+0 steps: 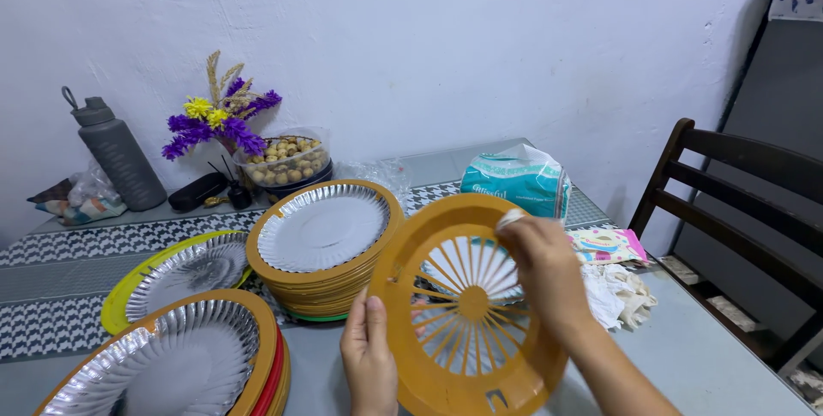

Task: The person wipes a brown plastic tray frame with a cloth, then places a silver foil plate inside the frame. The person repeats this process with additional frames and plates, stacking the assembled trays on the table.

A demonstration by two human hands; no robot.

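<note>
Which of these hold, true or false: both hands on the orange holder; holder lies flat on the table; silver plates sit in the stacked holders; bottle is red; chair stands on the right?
1. Both hands are on the orange holder. True: left hand grips its rim, right hand presses a white wipe on it.
2. It lies flat on the table. False: it is held tilted up.
3. Silver plates sit in the stacked holders. True.
4. The bottle is red. False: grey.
5. A chair stands on the right. True.

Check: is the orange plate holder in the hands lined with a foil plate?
No: the orange plate holder is bare, its spokes open, held by the left hand and right hand.
</note>
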